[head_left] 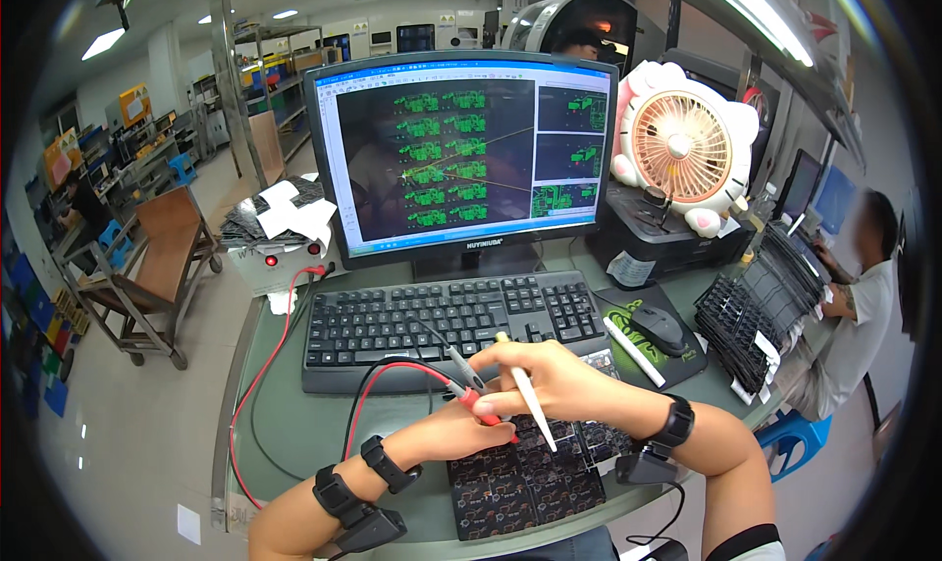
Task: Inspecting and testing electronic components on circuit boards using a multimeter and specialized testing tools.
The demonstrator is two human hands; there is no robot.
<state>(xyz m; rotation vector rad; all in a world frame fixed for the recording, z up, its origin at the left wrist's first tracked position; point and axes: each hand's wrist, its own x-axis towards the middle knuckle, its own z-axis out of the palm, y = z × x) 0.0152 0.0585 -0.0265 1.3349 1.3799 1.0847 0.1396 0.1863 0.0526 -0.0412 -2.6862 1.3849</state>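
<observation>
Maybe slow and steady works best: the right hand (561,381) pinches a white stick (533,404), the left hand's (451,433) hold by the red probe (469,396) is hidden, and dark boards (530,492) lie at the desk's (319,424) near edge.

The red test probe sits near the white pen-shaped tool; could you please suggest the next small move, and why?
I'd probably have the right hand shift the white pen-shaped tool slightly aside: it slants over the circuit boards close to the red test probe, so it may crowd the probe's path.
</observation>
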